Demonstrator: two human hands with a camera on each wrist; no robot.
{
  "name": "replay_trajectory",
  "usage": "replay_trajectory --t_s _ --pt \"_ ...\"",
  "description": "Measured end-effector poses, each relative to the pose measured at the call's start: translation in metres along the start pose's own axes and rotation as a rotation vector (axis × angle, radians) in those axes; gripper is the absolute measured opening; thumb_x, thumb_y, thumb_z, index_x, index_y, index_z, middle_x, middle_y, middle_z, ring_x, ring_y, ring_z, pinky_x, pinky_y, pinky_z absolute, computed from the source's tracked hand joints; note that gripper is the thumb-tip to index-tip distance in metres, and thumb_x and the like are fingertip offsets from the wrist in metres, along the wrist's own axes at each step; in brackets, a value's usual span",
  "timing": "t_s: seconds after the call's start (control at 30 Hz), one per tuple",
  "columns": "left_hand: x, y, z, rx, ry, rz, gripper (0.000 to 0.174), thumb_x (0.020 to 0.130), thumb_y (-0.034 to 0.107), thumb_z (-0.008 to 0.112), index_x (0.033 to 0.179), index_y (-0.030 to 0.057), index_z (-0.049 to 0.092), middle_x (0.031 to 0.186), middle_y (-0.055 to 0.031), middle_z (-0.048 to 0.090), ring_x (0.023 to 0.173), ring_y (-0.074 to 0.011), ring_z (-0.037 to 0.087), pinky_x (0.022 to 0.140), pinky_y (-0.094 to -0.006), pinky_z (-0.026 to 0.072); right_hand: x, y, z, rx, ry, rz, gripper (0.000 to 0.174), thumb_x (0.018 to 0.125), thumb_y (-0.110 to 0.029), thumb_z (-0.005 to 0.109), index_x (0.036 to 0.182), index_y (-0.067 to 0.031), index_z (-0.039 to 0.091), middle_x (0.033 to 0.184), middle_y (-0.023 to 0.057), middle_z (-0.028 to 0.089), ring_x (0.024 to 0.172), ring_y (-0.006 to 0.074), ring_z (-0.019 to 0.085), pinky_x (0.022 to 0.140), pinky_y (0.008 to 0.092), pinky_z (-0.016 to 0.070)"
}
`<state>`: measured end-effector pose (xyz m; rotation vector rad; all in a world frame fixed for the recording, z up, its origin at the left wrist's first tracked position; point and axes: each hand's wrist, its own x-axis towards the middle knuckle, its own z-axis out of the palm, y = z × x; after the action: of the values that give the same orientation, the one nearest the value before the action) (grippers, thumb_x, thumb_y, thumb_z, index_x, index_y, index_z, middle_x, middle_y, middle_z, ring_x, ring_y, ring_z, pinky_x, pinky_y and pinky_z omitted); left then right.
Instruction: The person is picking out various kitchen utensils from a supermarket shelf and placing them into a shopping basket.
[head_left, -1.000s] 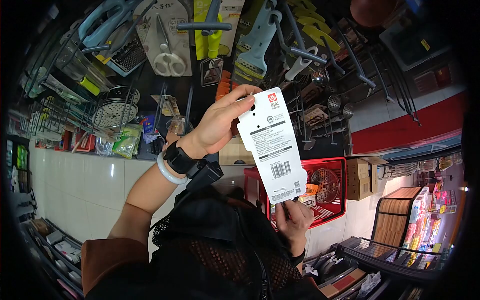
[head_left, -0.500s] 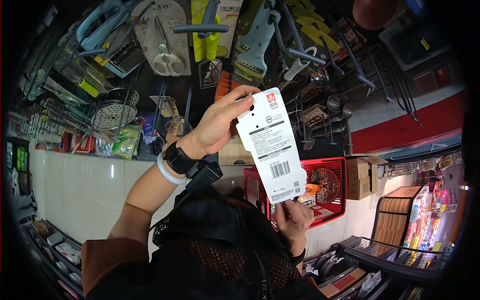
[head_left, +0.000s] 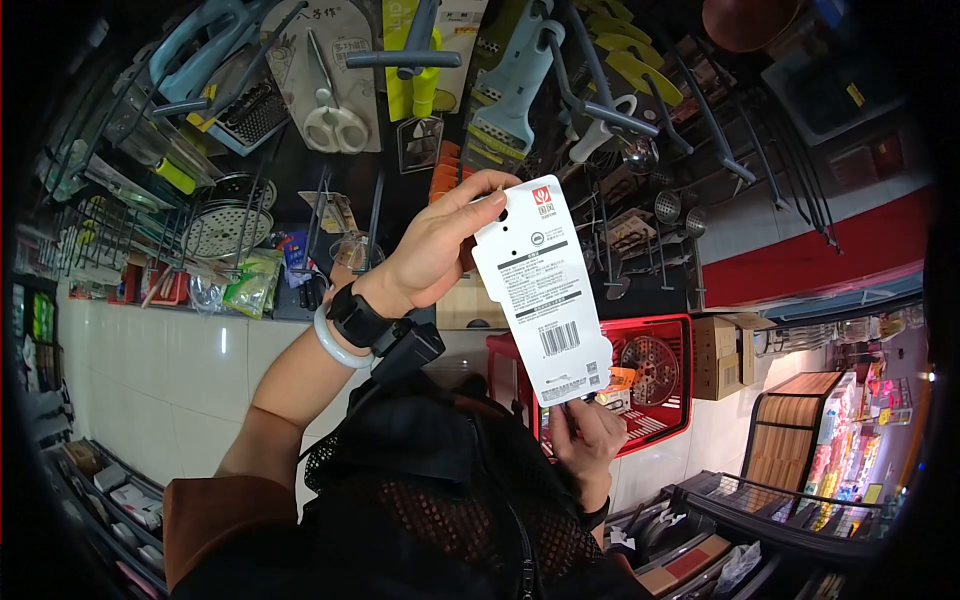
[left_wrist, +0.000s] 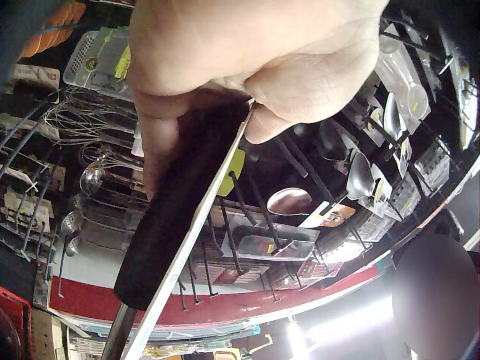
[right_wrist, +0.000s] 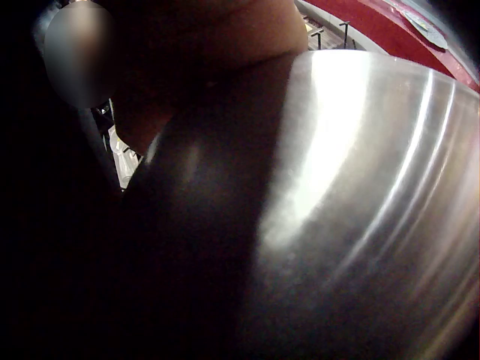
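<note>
A person is holding up a kitchen tool (left_wrist: 118, 330) on a white card (head_left: 545, 290). The tool and card are sitting in front of the person's body, between the two hands. The card is leaning a bit, and its back, with small print and black bar lines, is facing the head camera. The black handle (left_wrist: 169, 210) is lying behind the card, with a thin metal rod coming out of its end.

The left hand (head_left: 430, 250) is gripping the top of the tool and card. Its thumb is pressing on the card near the hole, and its other fingers are bending round behind the handle. The right hand (head_left: 590, 440) is holding the tool low down, by the bottom edge of the card, with its fingers curling in. The card is hiding much of that spot, so I cannot tell just how the fingertips are touching. A big, shiny, round metal thing (right_wrist: 375, 165) is filling much of the right wrist view.

A red basket (head_left: 688, 375) is standing just past the right hand. A round metal thing with holes (head_left: 652, 370) and an orange packet (head_left: 621, 379) are lying inside it. A brown box (head_left: 717, 360) is standing beside the basket. White scissors (head_left: 335, 125) and a light blue tool (head_left: 508, 110) are hanging higher up, near gray hooks (head_left: 405, 58). Wire whisks (left_wrist: 90, 120) are hanging in the left wrist view.
</note>
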<state>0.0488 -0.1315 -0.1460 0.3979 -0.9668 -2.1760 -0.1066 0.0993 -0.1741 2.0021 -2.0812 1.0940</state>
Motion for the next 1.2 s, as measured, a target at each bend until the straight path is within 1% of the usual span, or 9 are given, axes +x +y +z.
replay_trajectory --t_s 0.33,0.73,0.83,0.9,0.93,1.03,1.1,1.13,1.2 --pt "0.002 0.001 -0.002 0.001 0.007 0.001 0.028 0.096 0.021 0.044 0.119 0.0059 0.047 0.098 -0.0009 0.058 0.087 -0.0058 0.057 0.073 -0.0227 0.0486 0.002 0.001 0.003 0.041 -0.005 0.010 0.015 0.064 -0.001 0.071 0.073 -0.0033 0.060 0.051 0.0057 0.051 0.041 0.0193 0.048 0.042 0.0295 0.0370" --pt "0.004 0.000 -0.007 0.013 0.001 -0.014 0.027 0.096 0.022 0.045 0.119 0.0088 0.048 0.097 -0.0004 0.058 0.086 -0.0055 0.057 0.072 -0.0227 0.0490 0.003 0.001 0.005 0.032 0.004 0.017 0.015 0.064 -0.001 0.071 0.075 -0.0035 0.061 0.053 0.0063 0.053 0.043 0.0193 0.050 0.042 0.0293 0.0374" --pt "0.004 0.001 -0.008 0.014 0.011 -0.006 0.027 0.096 0.022 0.045 0.119 0.0085 0.048 0.096 -0.0004 0.058 0.087 -0.0059 0.057 0.073 -0.0229 0.0491 0.005 -0.001 0.004 0.026 -0.018 0.023 0.015 0.065 -0.002 0.072 0.076 -0.0032 0.061 0.054 0.0068 0.054 0.044 0.0201 0.051 0.043 0.0299 0.0376" --pt "0.004 0.001 -0.009 -0.003 0.009 -0.015 0.027 0.096 0.022 0.045 0.119 0.0083 0.047 0.097 -0.0008 0.059 0.089 -0.0069 0.058 0.075 -0.0235 0.0491 0.007 -0.001 0.004 0.055 -0.077 0.021 0.012 0.071 -0.004 0.071 0.079 -0.0016 0.062 0.056 0.0067 0.055 0.045 0.0202 0.053 0.044 0.0303 0.0401" --pt "0.003 0.001 -0.010 -0.003 0.009 -0.015 0.027 0.096 0.022 0.045 0.119 0.0083 0.047 0.097 -0.0008 0.059 0.089 -0.0069 0.058 0.075 -0.0235 0.0491 0.007 0.000 0.004 0.054 -0.077 0.021 0.012 0.071 -0.004 0.071 0.079 -0.0016 0.062 0.056 0.0067 0.055 0.045 0.0202 0.053 0.044 0.0303 0.0401" --pt "0.001 0.002 -0.012 0.005 0.015 -0.020 0.030 0.096 0.024 0.044 0.122 0.0083 0.046 0.103 -0.0021 0.057 0.095 -0.0077 0.057 0.078 -0.0252 0.0488 0.008 0.004 0.004 0.045 -0.098 0.021 0.011 0.074 -0.004 0.069 0.081 -0.0016 0.062 0.057 0.0075 0.056 0.047 0.0210 0.055 0.045 0.0311 0.0408" --pt "-0.003 0.006 -0.012 -0.036 -0.057 -0.036 0.036 0.097 0.027 0.043 0.127 0.0083 0.039 0.111 -0.0047 0.054 0.101 -0.0110 0.055 0.083 -0.0300 0.0485 0.009 0.006 0.004 0.053 -0.125 0.085 0.012 0.075 -0.004 0.067 0.085 -0.0011 0.062 0.062 0.0094 0.058 0.051 0.0240 0.057 0.048 0.0334 0.0428" --pt "-0.006 0.007 -0.013 -0.035 -0.058 -0.037 0.036 0.097 0.027 0.043 0.127 0.0083 0.039 0.111 -0.0047 0.054 0.101 -0.0110 0.055 0.083 -0.0300 0.0485 0.008 0.010 0.005 0.053 -0.124 0.086 0.012 0.075 -0.004 0.067 0.085 -0.0011 0.062 0.062 0.0094 0.058 0.051 0.0240 0.057 0.048 0.0334 0.0428" --pt "-0.013 0.006 -0.011 -0.111 -0.211 0.017 0.043 0.097 0.031 0.041 0.131 0.0082 0.031 0.116 -0.0070 0.051 0.106 -0.0149 0.054 0.088 -0.0357 0.0477 0.004 0.025 0.011 0.166 -0.148 0.182 0.009 0.082 -0.007 0.062 0.088 -0.0001 0.062 0.065 0.0089 0.060 0.053 0.0189 0.057 0.051 0.0288 0.0433"
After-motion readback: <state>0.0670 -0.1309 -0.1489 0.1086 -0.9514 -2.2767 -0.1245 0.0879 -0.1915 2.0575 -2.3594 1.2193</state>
